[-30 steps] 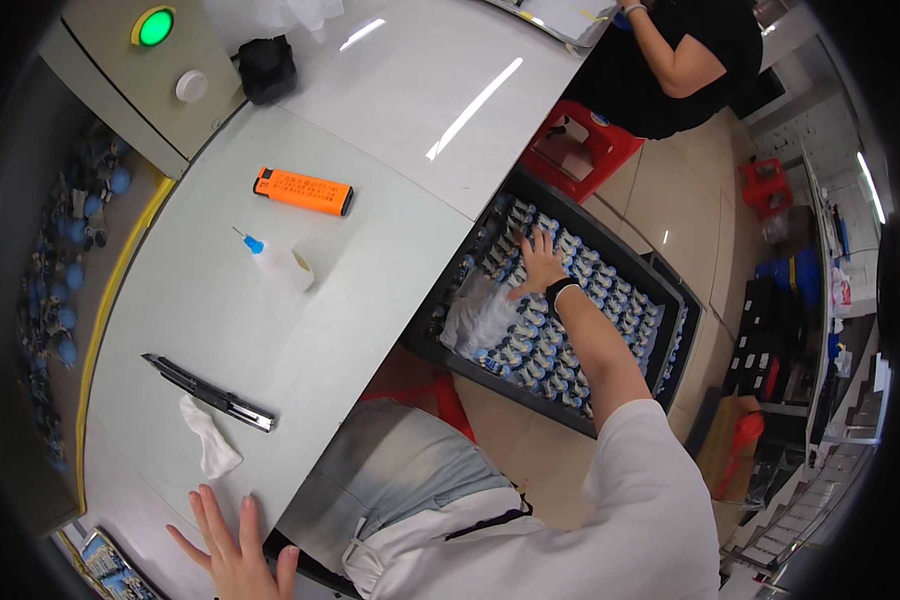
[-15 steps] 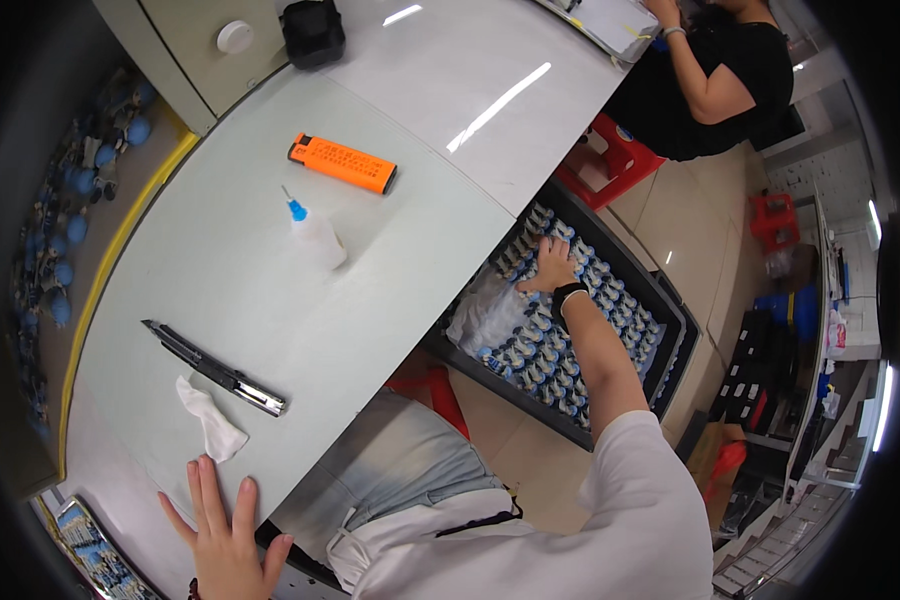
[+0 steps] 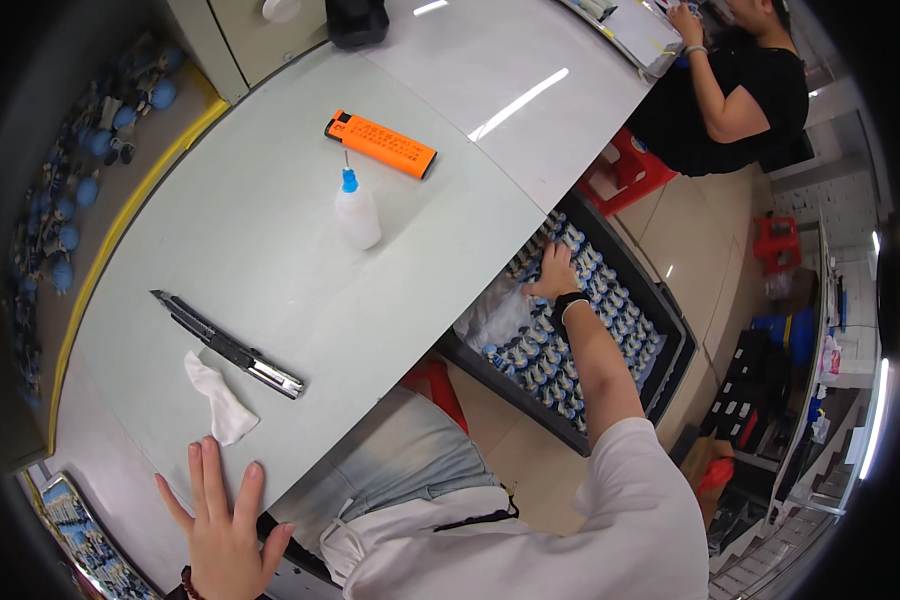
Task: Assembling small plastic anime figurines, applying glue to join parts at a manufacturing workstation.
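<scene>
Right hand (image 3: pixel 553 272) stays in crate (image 3: pixel 670 318) of bottles (image 3: pixel 545 355).

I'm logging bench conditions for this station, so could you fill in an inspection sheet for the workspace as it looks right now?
Surface: pale grey table, bare in most places, yellow strip along its far left edge.
Job's things: black crate beside the table, packed with small blue-and-white parts; a clear plastic bag lies in it.
Clutter: orange box, small squeeze bottle with blue tip, utility knife, crumpled white tissue.
Hands: left hand flat on the table edge, holding nothing; right hand down among the parts in the crate, grip unclear.
Cables: nothing seen.
Surroundings: another person in black at the far bench; red stool; more blue parts left of the table.
</scene>
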The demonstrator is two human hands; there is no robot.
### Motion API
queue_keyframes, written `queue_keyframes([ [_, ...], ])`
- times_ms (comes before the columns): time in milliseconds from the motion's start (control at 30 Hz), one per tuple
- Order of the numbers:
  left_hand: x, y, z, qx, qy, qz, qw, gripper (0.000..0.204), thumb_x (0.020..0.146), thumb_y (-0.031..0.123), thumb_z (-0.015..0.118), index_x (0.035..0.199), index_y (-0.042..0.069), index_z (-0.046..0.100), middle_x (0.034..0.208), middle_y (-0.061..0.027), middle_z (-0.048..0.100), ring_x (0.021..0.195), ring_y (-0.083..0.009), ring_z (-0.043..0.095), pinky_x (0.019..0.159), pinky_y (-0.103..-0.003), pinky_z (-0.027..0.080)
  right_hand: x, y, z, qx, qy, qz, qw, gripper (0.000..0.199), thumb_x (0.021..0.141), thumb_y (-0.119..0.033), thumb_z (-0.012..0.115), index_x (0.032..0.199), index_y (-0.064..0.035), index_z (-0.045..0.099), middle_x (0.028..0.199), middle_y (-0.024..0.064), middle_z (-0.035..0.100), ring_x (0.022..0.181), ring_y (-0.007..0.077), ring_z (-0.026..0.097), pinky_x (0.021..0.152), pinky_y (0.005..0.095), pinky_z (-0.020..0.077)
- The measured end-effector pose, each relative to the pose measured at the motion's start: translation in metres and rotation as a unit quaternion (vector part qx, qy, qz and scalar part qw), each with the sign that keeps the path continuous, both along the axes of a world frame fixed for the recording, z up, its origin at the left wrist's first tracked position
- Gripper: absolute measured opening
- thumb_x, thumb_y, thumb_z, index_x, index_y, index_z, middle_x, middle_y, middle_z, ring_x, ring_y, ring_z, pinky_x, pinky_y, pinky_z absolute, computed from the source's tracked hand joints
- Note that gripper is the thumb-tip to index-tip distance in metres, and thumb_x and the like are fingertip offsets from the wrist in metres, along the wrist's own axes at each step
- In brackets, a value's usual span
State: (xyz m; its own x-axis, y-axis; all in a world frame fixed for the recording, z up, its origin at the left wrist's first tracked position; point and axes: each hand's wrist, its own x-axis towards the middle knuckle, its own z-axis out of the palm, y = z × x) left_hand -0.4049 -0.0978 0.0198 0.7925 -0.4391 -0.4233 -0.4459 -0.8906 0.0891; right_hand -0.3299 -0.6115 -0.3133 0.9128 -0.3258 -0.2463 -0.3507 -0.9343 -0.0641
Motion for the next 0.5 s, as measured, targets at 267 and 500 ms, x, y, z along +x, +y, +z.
queue_keyframes([
  [267,0.001,-0.006,0.001,0.012,-0.019,-0.014,1.000,0.058,0.082,0.039,0.047,0.132,0.014,0.031,0.136,-0.0207,0.022,0.127,-0.0363,0.020,0.097,-0.059,0.005,-0.009,0.000,0.014,0.048,-0.076,0.020,0.996,0.099,0.041,-0.034,0.074,0.124,-0.0030,0.030,0.115,0.0168,0.039,0.110,0.0330,0.035,0.088,0.0494,0.0341],
  [500,0.004,0.001,-0.002,-0.005,0.062,0.032,0.998,0.069,0.070,0.038,0.061,0.129,0.014,0.034,0.136,-0.0312,0.016,0.127,-0.0442,0.016,0.095,-0.065,0.000,-0.033,0.031,0.071,0.242,-0.398,-0.038,0.884,0.092,0.050,-0.028,0.070,0.127,-0.0015,0.026,0.113,0.0146,0.043,0.105,0.0258,0.041,0.092,0.0353,0.0324],
])
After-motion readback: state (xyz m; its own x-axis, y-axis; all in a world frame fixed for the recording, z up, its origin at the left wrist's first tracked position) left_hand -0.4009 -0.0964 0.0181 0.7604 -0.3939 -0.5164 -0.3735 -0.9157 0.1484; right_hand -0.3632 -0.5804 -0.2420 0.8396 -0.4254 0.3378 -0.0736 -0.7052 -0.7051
